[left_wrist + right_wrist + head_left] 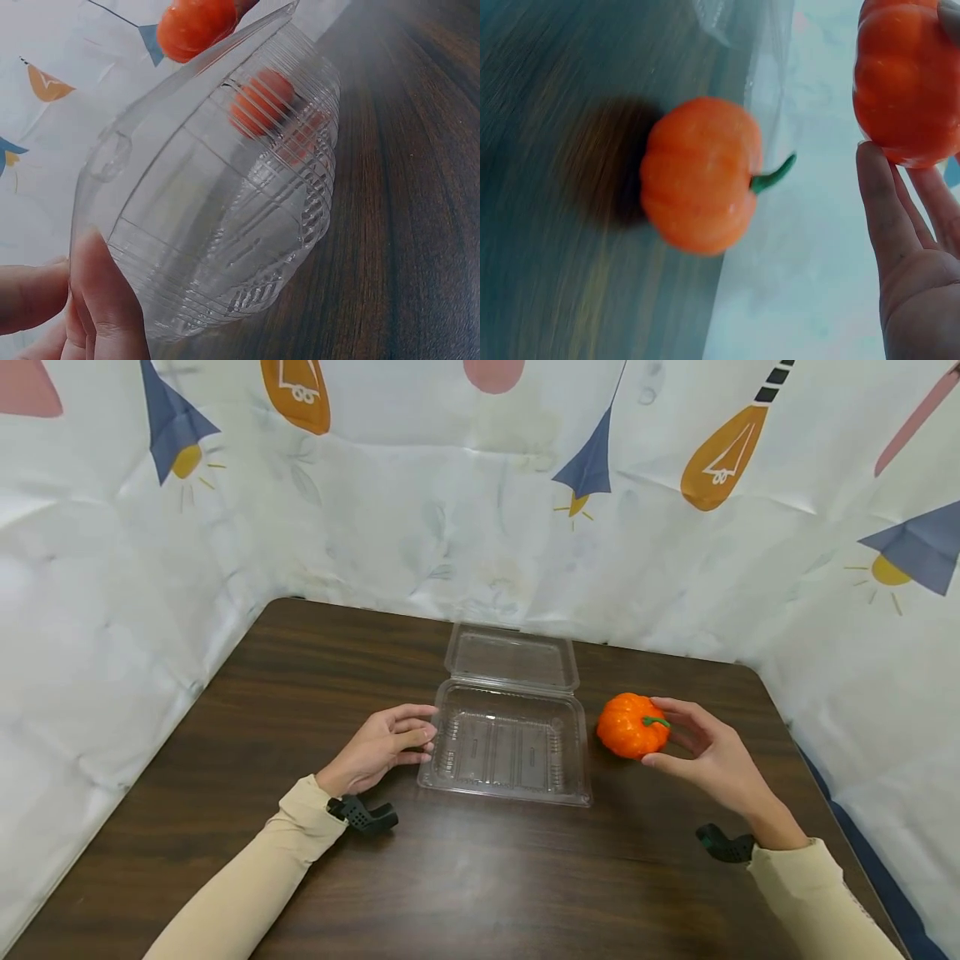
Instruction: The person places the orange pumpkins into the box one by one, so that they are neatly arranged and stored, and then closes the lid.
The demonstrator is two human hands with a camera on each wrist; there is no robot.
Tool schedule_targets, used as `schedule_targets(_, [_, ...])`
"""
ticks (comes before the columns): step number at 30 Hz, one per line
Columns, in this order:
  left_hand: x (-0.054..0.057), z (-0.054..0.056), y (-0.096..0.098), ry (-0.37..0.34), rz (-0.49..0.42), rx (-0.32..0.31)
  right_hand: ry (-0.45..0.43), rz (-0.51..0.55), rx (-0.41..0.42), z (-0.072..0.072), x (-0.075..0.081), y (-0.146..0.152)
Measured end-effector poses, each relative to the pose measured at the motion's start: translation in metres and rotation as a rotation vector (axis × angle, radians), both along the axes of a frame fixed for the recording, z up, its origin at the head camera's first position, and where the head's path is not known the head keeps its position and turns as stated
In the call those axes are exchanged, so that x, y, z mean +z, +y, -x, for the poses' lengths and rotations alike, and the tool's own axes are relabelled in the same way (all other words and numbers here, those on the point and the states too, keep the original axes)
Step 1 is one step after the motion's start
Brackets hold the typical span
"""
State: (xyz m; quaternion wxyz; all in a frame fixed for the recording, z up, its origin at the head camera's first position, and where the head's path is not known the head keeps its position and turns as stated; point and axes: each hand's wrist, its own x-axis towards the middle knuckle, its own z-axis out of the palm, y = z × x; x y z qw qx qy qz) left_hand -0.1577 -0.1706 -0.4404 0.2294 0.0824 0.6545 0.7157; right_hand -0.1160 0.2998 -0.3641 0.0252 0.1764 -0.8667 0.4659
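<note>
A clear plastic clamshell container (510, 743) sits on the table, its lid (513, 658) folded back. My left hand (386, 747) pinches its left rim; in the left wrist view the fingers (109, 300) overlap the clear wall. To the right of the container, my right hand (708, 752) holds an orange toy pumpkin (911, 82) between thumb and fingers, raised off the table. The right wrist view has a second pumpkin (701, 176) with a green stem standing on the tabletop. Only one pumpkin (630, 727) shows in the head view.
The dark wood table (465, 885) ends at a white printed curtain (420, 510) at the back and both sides. Each wrist wears a black camera mount, such as the left mount (365, 816).
</note>
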Motion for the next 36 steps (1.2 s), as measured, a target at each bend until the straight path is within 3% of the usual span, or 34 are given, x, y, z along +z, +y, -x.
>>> schedule_targets(16, [0.001,-0.001,0.003,-0.033,-0.045,0.007,-0.069,0.065,0.05,0.021,0.006,-0.041])
schedule_targets(36, [0.002,-0.003,0.002,-0.035,-0.043,0.009,-0.156,0.024,0.17,0.045,-0.002,-0.095])
